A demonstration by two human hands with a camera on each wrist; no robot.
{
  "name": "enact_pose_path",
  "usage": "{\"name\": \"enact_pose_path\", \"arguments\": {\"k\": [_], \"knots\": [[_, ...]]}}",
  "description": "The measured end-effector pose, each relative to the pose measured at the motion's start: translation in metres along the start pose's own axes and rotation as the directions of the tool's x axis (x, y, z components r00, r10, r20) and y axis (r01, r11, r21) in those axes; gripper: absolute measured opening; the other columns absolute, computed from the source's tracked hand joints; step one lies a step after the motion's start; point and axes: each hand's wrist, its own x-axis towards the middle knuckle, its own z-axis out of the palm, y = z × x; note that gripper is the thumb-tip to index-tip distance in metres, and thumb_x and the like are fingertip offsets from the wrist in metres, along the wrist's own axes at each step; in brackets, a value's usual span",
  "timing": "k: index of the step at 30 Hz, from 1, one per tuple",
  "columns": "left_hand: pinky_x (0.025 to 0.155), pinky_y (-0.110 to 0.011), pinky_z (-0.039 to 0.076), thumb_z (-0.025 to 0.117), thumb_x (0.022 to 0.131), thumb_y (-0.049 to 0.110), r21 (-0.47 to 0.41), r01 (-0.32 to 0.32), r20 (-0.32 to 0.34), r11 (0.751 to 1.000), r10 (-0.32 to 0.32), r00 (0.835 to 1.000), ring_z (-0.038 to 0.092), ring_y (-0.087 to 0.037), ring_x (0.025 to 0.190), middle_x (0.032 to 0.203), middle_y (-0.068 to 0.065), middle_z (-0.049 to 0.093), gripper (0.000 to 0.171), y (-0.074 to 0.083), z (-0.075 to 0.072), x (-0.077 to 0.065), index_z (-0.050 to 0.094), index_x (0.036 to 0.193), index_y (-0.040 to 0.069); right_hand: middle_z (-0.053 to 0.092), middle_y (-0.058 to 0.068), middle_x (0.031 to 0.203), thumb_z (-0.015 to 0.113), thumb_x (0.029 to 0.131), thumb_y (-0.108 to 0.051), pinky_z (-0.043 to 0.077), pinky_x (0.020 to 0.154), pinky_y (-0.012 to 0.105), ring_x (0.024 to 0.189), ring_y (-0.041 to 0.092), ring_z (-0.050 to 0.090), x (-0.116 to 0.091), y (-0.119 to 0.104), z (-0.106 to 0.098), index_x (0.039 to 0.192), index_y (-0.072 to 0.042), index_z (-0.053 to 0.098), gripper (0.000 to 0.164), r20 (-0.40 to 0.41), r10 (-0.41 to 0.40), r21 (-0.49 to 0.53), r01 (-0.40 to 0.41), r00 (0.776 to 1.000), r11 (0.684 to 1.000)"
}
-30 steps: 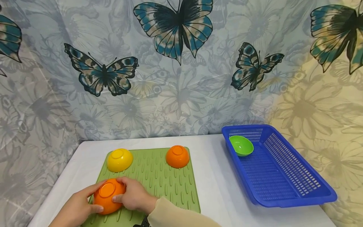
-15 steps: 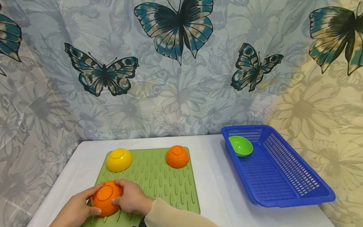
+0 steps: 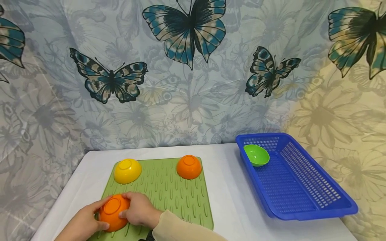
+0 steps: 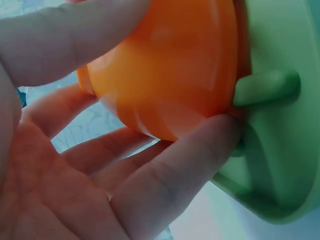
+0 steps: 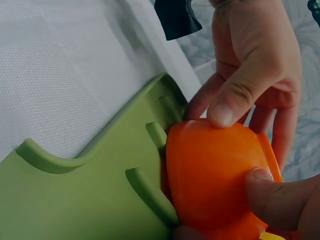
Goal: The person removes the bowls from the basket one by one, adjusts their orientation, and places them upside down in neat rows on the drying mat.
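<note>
left hand [image 3: 82, 222]: grasping near orange bowl [image 3: 113, 212] | right hand [image 3: 140, 211]: grasping same bowl | bowl upturned on green mat [image 3: 178, 201]

A pale floral curtain [image 3: 193, 100] printed with large blue-and-black butterflies [image 3: 184, 28] is hanging behind a white tabletop [image 3: 229, 187]; warm yellowish light is tinting the curtain's right side.

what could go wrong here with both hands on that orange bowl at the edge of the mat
1. The near orange bowl is smooth and held upside down between the left hand and right hand; it might slip out.
2. It sits at the near left corner of the green mat, so lifting could drag or curl the mat edge.
</note>
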Motion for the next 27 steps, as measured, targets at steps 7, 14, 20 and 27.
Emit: {"name": "enact_pose_path", "arguments": {"k": [7,14,20,27], "knots": [[0.089,-0.06,0.048,0.089,0.069,0.035,-0.011,-0.021,-0.041,1.0,0.02,0.999,0.052,-0.049,0.119,0.132,-0.03,0.055,0.095,0.004,0.005,-0.001,0.048,0.145,-0.003,0.065,-0.013,0.116,0.085,0.08,-0.019,0.049,0.089,0.025,0.104,0.002,0.057,-0.001,0.001,0.001,0.128,-0.022,0.068,0.051,-0.029,0.015,0.011,-0.014,0.999,1.0],[0.09,-0.059,0.047,0.089,0.068,0.03,-0.054,-0.014,-0.056,0.998,0.011,0.998,0.052,-0.047,0.119,0.131,-0.03,0.056,0.092,0.004,0.004,0.0,0.049,0.145,-0.003,0.067,-0.012,0.115,0.086,0.078,-0.017,0.049,0.089,0.024,0.107,0.002,0.057,-0.002,0.001,0.003,0.125,-0.018,0.07,0.049,-0.07,0.0,0.037,0.002,0.998,0.999],[0.089,-0.06,0.047,0.089,0.068,0.031,-0.062,-0.003,-0.034,0.998,0.0,0.999,0.052,-0.049,0.119,0.13,-0.03,0.057,0.094,0.003,0.001,0.001,0.048,0.145,-0.004,0.064,-0.013,0.122,0.084,0.08,-0.023,0.048,0.092,0.026,0.107,0.003,0.058,-0.017,0.0,-0.021,0.13,-0.024,0.067,0.053,-0.011,-0.05,0.053,0.05,0.999,0.997],[0.092,-0.065,0.043,0.09,0.065,0.033,-0.063,0.021,-0.018,0.998,-0.023,1.0,0.044,-0.055,0.124,0.133,-0.031,0.055,0.098,0.002,0.002,0.003,0.048,0.146,-0.002,0.038,-0.005,0.155,0.072,0.089,-0.045,0.03,0.112,0.051,0.141,0.021,0.035,-0.049,-0.005,-0.155,0.149,-0.035,0.047,0.065,-0.046,-0.19,-0.026,0.189,0.981,0.982]]}}
